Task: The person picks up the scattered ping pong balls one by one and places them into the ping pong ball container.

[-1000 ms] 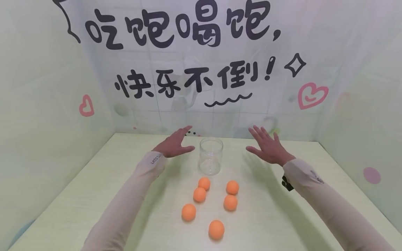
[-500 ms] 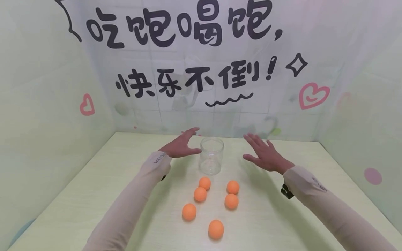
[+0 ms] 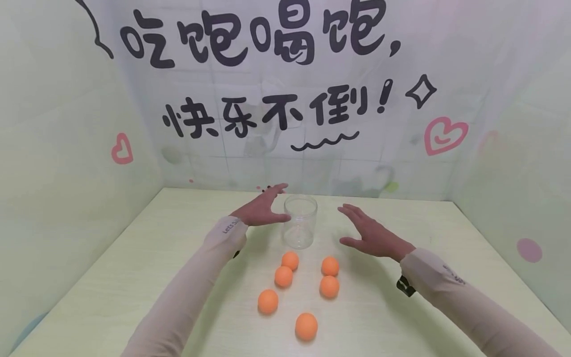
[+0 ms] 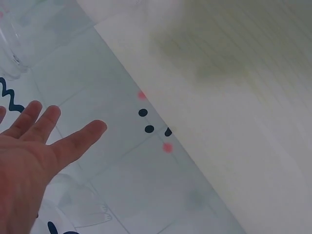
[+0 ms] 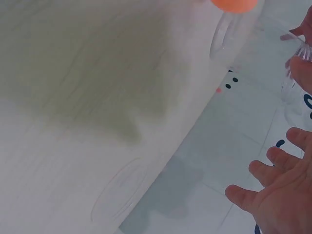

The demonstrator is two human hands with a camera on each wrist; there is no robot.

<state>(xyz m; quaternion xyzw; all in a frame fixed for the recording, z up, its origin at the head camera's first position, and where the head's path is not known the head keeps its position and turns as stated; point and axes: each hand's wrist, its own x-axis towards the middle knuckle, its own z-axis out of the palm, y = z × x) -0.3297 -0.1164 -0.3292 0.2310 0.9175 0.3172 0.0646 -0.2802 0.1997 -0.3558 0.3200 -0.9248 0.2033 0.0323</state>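
A clear, see-through jar (image 3: 299, 233) stands upright near the back of the table. At its left, my left hand (image 3: 259, 209) is held with fingers extended; its thumb overlaps the jar's left side in the head view, and I cannot tell whether it touches. To the jar's right and apart from it, my right hand (image 3: 374, 237) hovers with fingers stretched toward the jar. Both palms hold nothing, as the left hand (image 4: 29, 161) and right hand (image 5: 282, 187) show in the wrist views. Several orange balls, such as the front ball (image 3: 306, 327), lie before the jar.
The pale table (image 3: 147, 267) ends against a printed back curtain (image 3: 250, 168), with curtain walls on both sides. Two balls, the upper one (image 3: 290, 260) and its neighbour (image 3: 283, 276), lie close together on the left. Another pair (image 3: 329, 286) lies to the right.
Both hands have moved inward toward the jar. The right hand has also come lower and nearer, with its fingers drawn closer together. Jar and balls stay where they were.
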